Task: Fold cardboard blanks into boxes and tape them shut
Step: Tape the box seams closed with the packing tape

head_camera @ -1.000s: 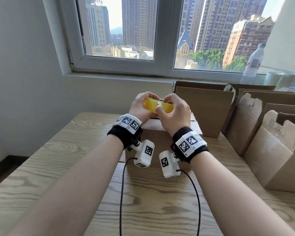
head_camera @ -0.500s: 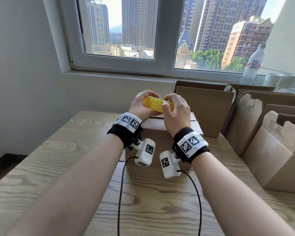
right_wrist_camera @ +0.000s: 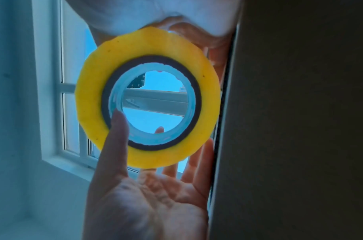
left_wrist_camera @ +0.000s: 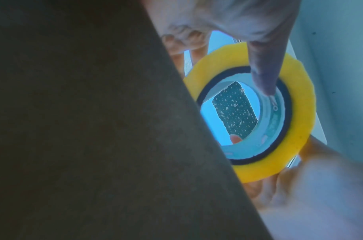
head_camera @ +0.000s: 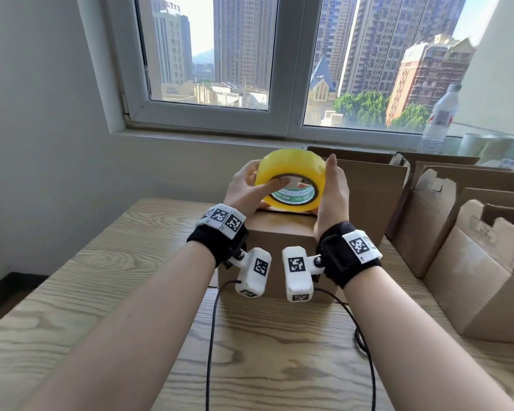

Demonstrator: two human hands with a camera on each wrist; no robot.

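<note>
Both hands [head_camera: 291, 191] cradling tape roll [head_camera: 291, 180] over closed box [head_camera: 279, 247], fingers loosely spread; best rotated slowly to find free end.

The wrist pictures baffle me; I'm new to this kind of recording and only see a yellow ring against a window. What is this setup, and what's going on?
No machine here: a person wears one camera on the head and one on each wrist, the white blocks on black bands. The head view looks down at a wooden table. The left hand and right hand hold a roll of yellow tape between them above a closed cardboard box. More cardboard boxes, open at the top, stand to the right. Each wrist view looks along its hand, so the roll's open core frames the bright window; a thumb hooks into the core. The dark slab is probably the box, very close.
</note>
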